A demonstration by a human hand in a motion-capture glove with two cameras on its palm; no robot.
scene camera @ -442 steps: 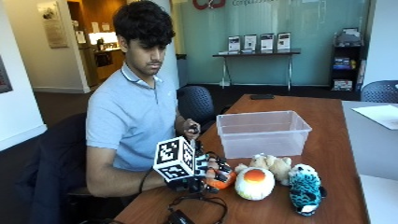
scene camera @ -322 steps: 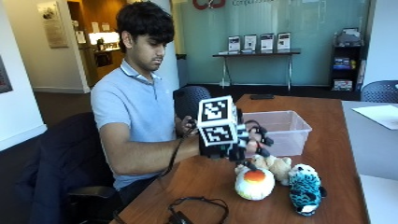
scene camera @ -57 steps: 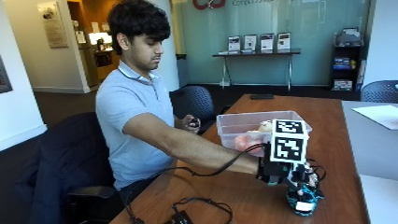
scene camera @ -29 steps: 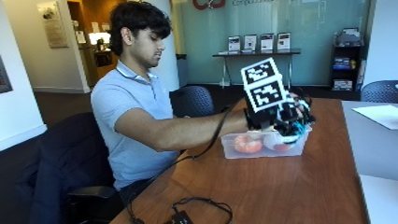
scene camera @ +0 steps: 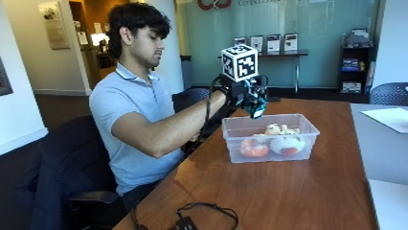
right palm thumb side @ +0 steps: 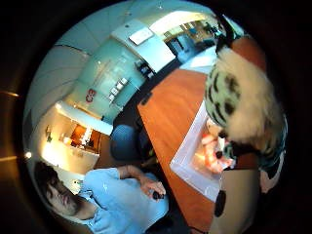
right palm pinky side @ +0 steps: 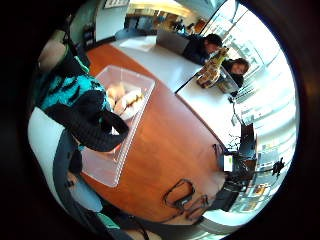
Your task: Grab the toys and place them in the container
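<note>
In the outside view my gloved right hand (scene camera: 239, 91) is raised above the near left corner of the clear plastic container (scene camera: 267, 152) on the wooden table. Its fingers curl around a teal, black and white plush toy (scene camera: 257, 104) that hangs over the rim. Inside the container lie an orange toy (scene camera: 254, 147), a white and orange one (scene camera: 288, 143) and a beige one (scene camera: 274, 129). The little finger side palm view has the teal toy (right palm pinky side: 70, 92) close to the palm, with the container (right palm pinky side: 112, 160) below it. The thumb side palm view shows the toy's spotted fur (right palm thumb side: 239, 97) over the container (right palm thumb side: 187, 163).
A black cable (scene camera: 204, 211) lies near the table's front edge, with bare wood between it and the container. A grey table with a sheet of paper (scene camera: 389, 117) adjoins on the right. The person's bare left hand (right palm thumb side: 153, 187) stays near their body.
My hand took the teal toy from the table in front of the container, lifted it and now holds it over the container. The other toys went from the table into the container.
</note>
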